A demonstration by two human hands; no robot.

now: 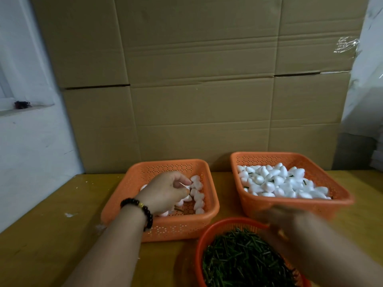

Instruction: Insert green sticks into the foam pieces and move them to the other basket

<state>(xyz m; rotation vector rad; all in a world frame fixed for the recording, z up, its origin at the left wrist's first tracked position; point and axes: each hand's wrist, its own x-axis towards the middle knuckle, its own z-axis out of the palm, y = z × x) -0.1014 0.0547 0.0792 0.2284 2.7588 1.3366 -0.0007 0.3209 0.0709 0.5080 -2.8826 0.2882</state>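
My left hand [165, 190] is inside the left orange basket [116, 206], fingers curled and pinching a white foam piece [187, 186] among a few loose ones [199, 200]. The right orange basket [290, 157] is heaped with white foam pieces [275, 182], some with green sticks poking out. A round orange basket [202, 241] in front holds a pile of green sticks [238, 259]. My right hand [286, 222] is blurred with motion over the round basket's right rim; I cannot tell whether it holds anything.
The baskets sit on a yellow wooden table [51, 245]. Tall cardboard boxes [196, 79] stand close behind it. A white wall and window ledge [27, 108] are at the left, and plastic sheeting [369, 79] hangs at the right.
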